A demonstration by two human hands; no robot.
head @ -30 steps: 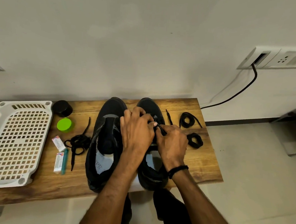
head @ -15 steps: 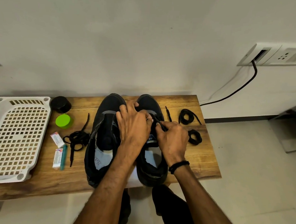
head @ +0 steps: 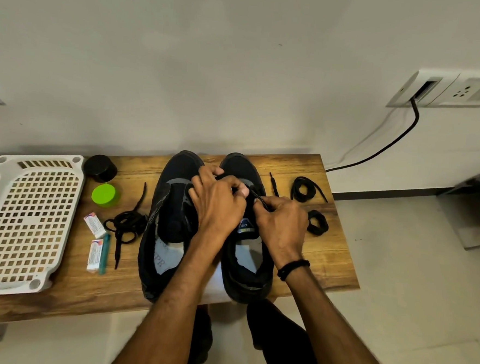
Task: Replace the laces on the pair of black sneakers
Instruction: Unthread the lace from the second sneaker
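Two black sneakers stand side by side on the wooden bench (head: 327, 262), toes toward the wall. The left sneaker (head: 168, 222) has no lace and its tongue lies open. Both hands work over the eyelets of the right sneaker (head: 244, 270). My left hand (head: 217, 206) grips the upper of that shoe, fingers curled over its front. My right hand (head: 281, 227) pinches a black lace (head: 257, 197) that runs up across the eyelets. A loose tangled lace (head: 125, 225) lies left of the shoes. Two coiled laces, one (head: 303, 189) and another (head: 317, 222), lie to the right.
A white perforated basket (head: 23, 220) sits at the bench's left end. Near it are a black lid (head: 100, 167), a green jar (head: 104, 195), two small packets (head: 95, 224) and a teal pen (head: 104, 253). A black cable (head: 392, 144) runs from the wall socket.
The view has shifted slightly. My hands have moved a little toward the toe of the right sneaker, and the right hand has drawn the lace end further out.
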